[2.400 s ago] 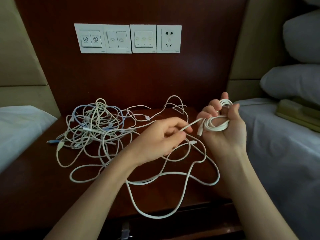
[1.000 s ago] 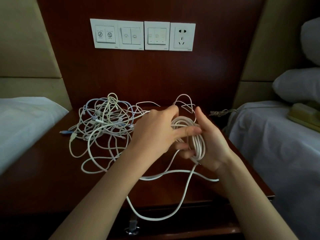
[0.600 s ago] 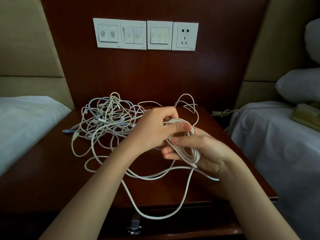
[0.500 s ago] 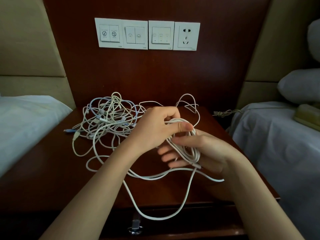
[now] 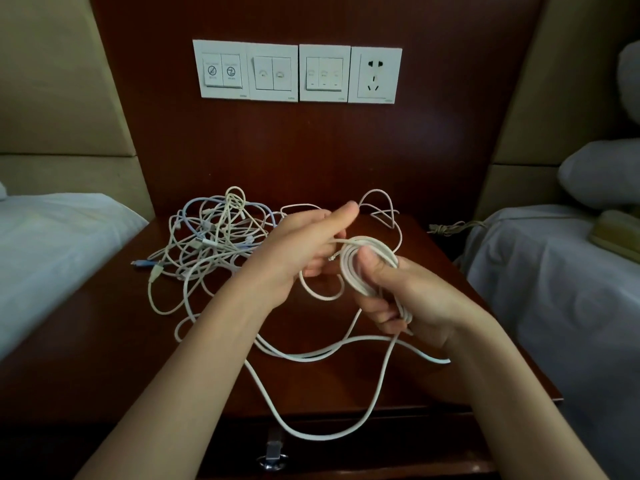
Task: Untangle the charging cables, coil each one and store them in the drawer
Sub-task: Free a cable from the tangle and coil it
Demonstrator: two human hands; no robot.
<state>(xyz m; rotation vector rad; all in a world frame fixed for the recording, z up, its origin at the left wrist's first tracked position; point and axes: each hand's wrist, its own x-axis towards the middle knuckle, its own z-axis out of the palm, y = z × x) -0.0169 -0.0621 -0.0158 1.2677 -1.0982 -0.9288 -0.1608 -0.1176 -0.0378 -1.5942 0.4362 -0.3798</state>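
Coiling thick white charging cable [image 5: 349, 271] | right hand [image 5: 412, 299] clenched round its loops, over dark wooden nightstand [image 5: 104, 341] | left hand [image 5: 294, 251] pinching feed strand [image 5: 337, 241] at 9 o'clock | slack tail [image 5: 311, 436] running toward 6 o'clock

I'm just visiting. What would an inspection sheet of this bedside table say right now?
Surface: dark wooden nightstand, drawer handle below its front edge.
Job's things: white cable partly coiled; tangle of white and blue cables behind.
Clutter: brown cord at right rear.
Hands: right hand grips the coil; left hand pinches its strand.
Cables: loose tail loops over the front edge.
Surroundings: switch panel on the wall, beds either side.
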